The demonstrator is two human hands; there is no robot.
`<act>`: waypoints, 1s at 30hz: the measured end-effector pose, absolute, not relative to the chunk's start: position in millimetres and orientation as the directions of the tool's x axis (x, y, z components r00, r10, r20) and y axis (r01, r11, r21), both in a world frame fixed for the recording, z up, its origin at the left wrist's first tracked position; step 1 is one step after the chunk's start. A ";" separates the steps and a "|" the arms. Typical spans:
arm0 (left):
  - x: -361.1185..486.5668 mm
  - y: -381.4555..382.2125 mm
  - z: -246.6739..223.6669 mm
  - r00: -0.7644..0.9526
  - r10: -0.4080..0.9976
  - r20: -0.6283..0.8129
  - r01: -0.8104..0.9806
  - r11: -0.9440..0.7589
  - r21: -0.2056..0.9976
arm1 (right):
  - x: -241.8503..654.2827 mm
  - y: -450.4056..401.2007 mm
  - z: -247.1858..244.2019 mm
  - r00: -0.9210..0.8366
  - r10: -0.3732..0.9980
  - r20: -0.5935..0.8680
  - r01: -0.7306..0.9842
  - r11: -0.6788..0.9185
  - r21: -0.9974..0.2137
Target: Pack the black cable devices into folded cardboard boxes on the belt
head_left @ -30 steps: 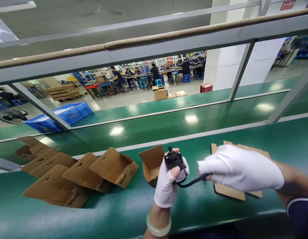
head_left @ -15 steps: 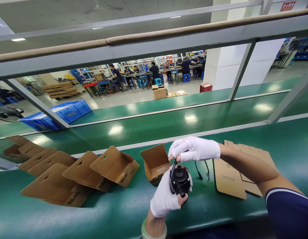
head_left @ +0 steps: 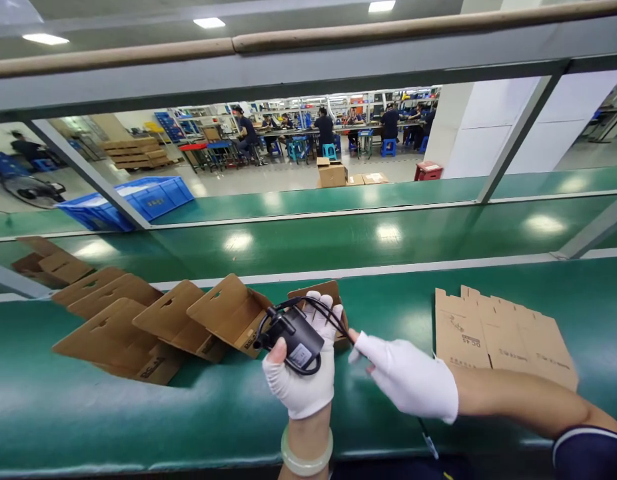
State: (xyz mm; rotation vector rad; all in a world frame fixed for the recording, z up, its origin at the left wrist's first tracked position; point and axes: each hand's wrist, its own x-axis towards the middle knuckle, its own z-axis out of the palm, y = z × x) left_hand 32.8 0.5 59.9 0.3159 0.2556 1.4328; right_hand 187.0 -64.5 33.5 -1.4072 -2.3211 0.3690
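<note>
So the left hand (head_left: 306,377) is sitting palm up and about half open, thumb pressing the black device (head_left: 288,333) into the palm while the other fingers are reaching out past it. My guess is that grip is keeping the body steady and giving the cable (head_left: 333,317) something to lie across. The right hand (head_left: 408,377), at 4 o'clock from the device, is pinching the cable between thumb and fingertips, rest of the fingers loosely curled, probably keeping the strands bunched. A loose cable end (head_left: 428,445) is dangling further out at 4 o'clock.

An open carton (head_left: 318,288) is standing just behind the left hand at 1 o'clock, likely parked there for easy reach. The row of open cartons (head_left: 106,333) is leaning at 9 o'clock, flaps up, which is probably leaving every mouth accessible. Flat cardboard (head_left: 508,340) is lying at 3 o'clock on the green surface (head_left: 388,307).

Writing-wise, the flat stuff is showing what looks like "DC 45", upside down from here, plus smaller lines I can't read. The carton fronts are carrying similar bold print, partly hidden. The device's pale label (head_left: 301,357) is facing up but too tiny to read, and I'm not spotting any brand.
</note>
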 end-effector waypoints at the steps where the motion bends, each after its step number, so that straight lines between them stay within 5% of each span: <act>1: 31.6 2.3 63.0 0.128 0.992 -0.001 -0.934 0.121 0.336 | 183.4 -69.6 32.2 -0.453 0.884 0.115 0.775 0.454 -0.439; 4: 30.0 3.9 66.6 0.193 0.981 0.021 -0.934 0.177 0.311 | 177.8 -78.8 34.8 -0.547 0.833 -0.087 0.782 0.471 -0.410; 8: 26.8 3.5 54.3 0.125 0.991 0.050 -0.885 0.088 0.457 | 193.4 -89.3 54.5 -0.619 0.767 -0.171 0.781 0.576 -0.243; 11: 20.8 3.2 39.9 0.031 0.988 0.148 -0.759 -0.073 0.647 | 217.5 -99.2 81.3 -0.649 0.756 -0.087 0.759 0.633 -0.155; 13: 17.6 0.8 33.2 0.103 0.962 0.254 -0.663 -0.124 0.739 | 229.5 -100.2 99.6 -0.667 0.738 0.107 0.723 0.675 -0.149; 16: 16.8 -7.2 27.3 0.262 0.902 0.344 -0.592 -0.131 0.795 | 227.5 -84.4 112.6 -0.606 0.641 0.472 0.595 0.758 -0.266; 19: 18.6 -17.2 19.3 0.282 0.893 0.350 -0.521 -0.164 0.838 | 201.0 -52.0 100.0 -0.314 0.661 0.681 0.422 0.740 -0.524; 23: 20.3 -26.7 4.5 0.194 0.934 0.300 -0.406 -0.201 0.891 | 154.8 -16.6 64.5 0.076 0.825 0.561 0.268 0.525 -0.808; 30: 25.5 -30.8 -4.7 -0.091 0.980 0.179 -0.350 -0.200 0.915 | 132.9 -17.7 23.9 -0.211 0.932 0.294 0.063 0.313 -0.948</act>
